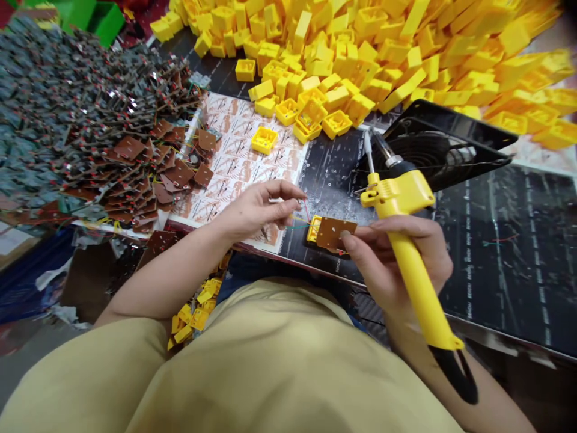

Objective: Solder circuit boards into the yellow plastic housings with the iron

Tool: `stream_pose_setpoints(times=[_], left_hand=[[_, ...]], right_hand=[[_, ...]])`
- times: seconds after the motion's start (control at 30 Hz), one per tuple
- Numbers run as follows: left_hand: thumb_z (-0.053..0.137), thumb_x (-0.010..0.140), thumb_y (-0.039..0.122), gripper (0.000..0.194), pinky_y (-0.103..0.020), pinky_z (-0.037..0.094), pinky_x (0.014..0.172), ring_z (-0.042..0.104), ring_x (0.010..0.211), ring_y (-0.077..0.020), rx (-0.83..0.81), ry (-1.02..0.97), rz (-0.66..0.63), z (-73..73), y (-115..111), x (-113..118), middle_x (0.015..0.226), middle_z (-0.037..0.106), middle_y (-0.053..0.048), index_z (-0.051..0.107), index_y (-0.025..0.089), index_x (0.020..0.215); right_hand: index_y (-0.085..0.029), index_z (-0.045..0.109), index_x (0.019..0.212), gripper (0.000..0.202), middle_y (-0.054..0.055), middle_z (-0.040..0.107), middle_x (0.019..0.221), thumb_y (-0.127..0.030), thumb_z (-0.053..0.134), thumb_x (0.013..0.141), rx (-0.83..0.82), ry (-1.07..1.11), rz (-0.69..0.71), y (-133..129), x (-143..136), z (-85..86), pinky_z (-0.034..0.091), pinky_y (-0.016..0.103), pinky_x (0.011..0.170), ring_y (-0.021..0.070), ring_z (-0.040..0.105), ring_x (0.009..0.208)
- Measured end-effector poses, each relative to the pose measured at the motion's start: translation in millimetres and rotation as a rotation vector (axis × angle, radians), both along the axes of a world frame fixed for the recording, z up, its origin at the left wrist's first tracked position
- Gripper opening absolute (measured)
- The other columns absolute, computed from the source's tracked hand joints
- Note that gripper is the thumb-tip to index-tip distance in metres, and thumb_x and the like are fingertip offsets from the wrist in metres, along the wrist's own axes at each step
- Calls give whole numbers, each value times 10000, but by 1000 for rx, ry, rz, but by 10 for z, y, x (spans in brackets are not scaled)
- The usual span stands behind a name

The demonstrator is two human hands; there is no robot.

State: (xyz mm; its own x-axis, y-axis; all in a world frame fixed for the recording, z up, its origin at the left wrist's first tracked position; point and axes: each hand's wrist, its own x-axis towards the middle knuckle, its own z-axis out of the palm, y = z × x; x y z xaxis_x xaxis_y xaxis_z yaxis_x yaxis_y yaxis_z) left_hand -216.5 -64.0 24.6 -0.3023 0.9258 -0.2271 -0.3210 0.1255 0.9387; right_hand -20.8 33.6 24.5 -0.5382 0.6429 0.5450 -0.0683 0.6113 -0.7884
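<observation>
Board point(334, 233) in right hand point(401, 252) (yellow tool point(412, 264) too).

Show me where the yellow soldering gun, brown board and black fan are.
Yellow soldering gun point(419, 291): head view, on its handle.
Brown board point(332, 232): head view, middle of its flat face.
Black fan point(469, 127): head view, upper part of its frame.

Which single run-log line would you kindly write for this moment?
left hand: fingers at thin wires | right hand: holding brown circuit board, yellow soldering gun | board: partly over yellow case
</observation>
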Motion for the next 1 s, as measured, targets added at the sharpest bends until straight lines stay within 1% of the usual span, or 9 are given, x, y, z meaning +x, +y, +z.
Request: stream_pose_setpoints(times=[0.1, 0.17, 0.27, 0.37, 0.5, 0.63, 0.7, 0.83, 1.0], left_hand=[[857, 686, 450, 407, -195, 502, 508, 648, 555, -104, -96, -389, -128, -109, 8, 90, 687, 677, 13, 668, 157, 897], [823, 722, 499, 420, -230, 543, 569, 719, 669, -157, -74, -474, -173, -169, -22, 141, 777, 743, -42, 706, 162, 943], [795, 771, 468, 390, -308, 566, 898, 711, 1086, -217, 64, -318, -163, -169, -94, 174, 1138, 756, -96, 752, 201, 1053], [764, 824, 417, 347, -326, 361, 1184, 530, 1365, -201, 153, 29, -38, -89, -119, 230, 1359, 653, -68, 752, 238, 1121], [747, 817, 463, 284, -335, 440, 1113, 646, 1191, -191, 160, -4, 184, -9, -6, 394, 1168, 748, -55, 767, 213, 951], [769, 769, 437, 254, -273, 560, 827, 693, 858, -134, 99, -219, 204, 17, 85, 401, 914, 749, -16, 735, 200, 855], [748, 778, 460, 291, -234, 537, 691, 651, 707, -106, 43, -89, 156, 28, 67, 285, 806, 716, -5, 744, 196, 899], [726, 781, 324, 199, -210, 458, 600, 594, 611, -100, -25, 551, -84, 1, 4, 33, 693, 695, -11, 767, 157, 882], [661, 818, 187, 92, -214, 442, 661, 632, 667, -110, -21, 1041, -199, -116, 50, 40, 732, 734, -10, 747, 158, 829]], right_hand=[[-247, 555, 992, 295, -55, 657, 756, -151, 755, 797, -60, 81, 24, -9, -46, 72, 580, 174, 545, 106, 658, 581], [-246, 549, 998, 291, -59, 647, 743, -150, 745, 806, -46, 107, 5, 4, -70, 81, 578, 173, 542, 106, 656, 573], [-240, 551, 1015, 291, -41, 645, 792, -170, 747, 812, 41, 86, -86, 15, -78, 31, 590, 189, 558, 107, 659, 589], [-244, 570, 1035, 304, -25, 657, 833, -176, 757, 805, 139, 54, -155, -16, -80, -68, 612, 227, 589, 125, 673, 634], [-263, 599, 1052, 359, -34, 684, 858, -139, 783, 769, 267, 81, -161, -90, -121, -192, 625, 253, 638, 144, 690, 680], [-266, 596, 1085, 412, -34, 723, 875, -121, 796, 756, 383, 59, -85, -30, -97, -201, 619, 242, 653, 148, 706, 691], [-253, 571, 1133, 439, 8, 741, 978, -187, 808, 769, 421, -32, 22, 92, -30, -175, 628, 281, 728, 178, 728, 812], [-214, 529, 1199, 485, 125, 679, 1226, -386, 771, 816, 529, -303, 191, 369, 84, -205, 578, 457, 937, 269, 672, 1107], [-207, 537, 1208, 364, 111, 699, 1175, -300, 692, 892, 601, -363, 248, 409, 6, -378, 487, 508, 1055, 237, 684, 1076]])
